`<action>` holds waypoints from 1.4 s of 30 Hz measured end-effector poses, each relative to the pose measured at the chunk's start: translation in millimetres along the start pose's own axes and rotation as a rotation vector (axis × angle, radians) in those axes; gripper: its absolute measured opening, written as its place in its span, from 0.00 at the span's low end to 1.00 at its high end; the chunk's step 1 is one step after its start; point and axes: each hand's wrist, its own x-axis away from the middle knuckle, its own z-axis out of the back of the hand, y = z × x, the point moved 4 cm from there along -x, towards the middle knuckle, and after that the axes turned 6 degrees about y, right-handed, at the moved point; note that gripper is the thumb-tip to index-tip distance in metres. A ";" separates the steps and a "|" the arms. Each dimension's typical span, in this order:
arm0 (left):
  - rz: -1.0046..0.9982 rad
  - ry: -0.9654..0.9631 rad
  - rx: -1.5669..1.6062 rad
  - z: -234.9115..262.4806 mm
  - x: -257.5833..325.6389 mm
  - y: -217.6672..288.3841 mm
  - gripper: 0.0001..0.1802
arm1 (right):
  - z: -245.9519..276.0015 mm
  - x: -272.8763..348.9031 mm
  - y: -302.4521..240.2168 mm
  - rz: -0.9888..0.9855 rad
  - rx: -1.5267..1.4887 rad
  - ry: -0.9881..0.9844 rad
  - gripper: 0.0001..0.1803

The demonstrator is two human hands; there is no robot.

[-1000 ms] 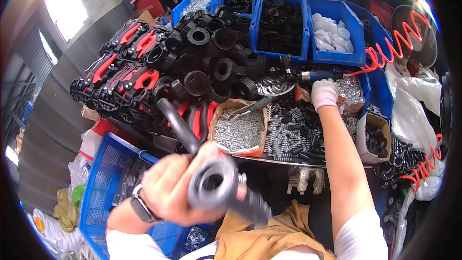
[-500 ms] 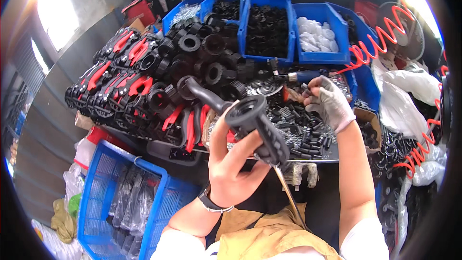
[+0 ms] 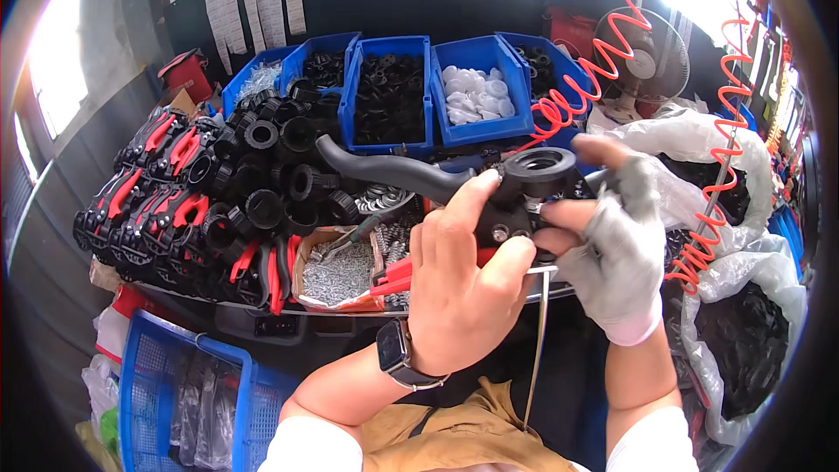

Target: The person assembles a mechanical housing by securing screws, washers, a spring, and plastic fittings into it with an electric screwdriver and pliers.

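Over the table (image 3: 205,299), the black part (image 3: 527,182) clasped by the left hand (image 3: 465,290) could be dislodged by the half-curled right hand (image 3: 619,253).

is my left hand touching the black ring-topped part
Touching: the head view shows the left hand with its grip on the black ring-topped part, thumb and index finger against its side.

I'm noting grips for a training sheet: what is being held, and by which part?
The left hand holds a black curved-handled assembly by its body, below the ring. The gloved right hand has fingers there; whether it grips is unclear.
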 end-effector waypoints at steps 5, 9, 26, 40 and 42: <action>0.000 -0.186 -0.014 -4.3 -0.5 18.0 0.25 | -5.9 30.5 13.4 -0.897 -0.710 0.136 0.22; 0.044 -0.224 -0.067 4.9 56.5 19.8 0.22 | -20.3 80.5 4.1 -1.017 -0.959 -0.062 0.45; 1.099 -0.545 0.642 59.1 202.4 72.5 0.26 | -85.3 296.7 -34.4 -0.834 -0.571 -0.347 0.11; 0.582 -0.780 0.304 -10.1 298.5 54.2 0.33 | -131.9 195.2 57.4 -0.566 -0.134 -0.423 0.06; 0.586 -0.766 0.375 -3.1 293.3 47.5 0.26 | -154.0 197.1 73.6 -0.440 0.076 -0.451 0.08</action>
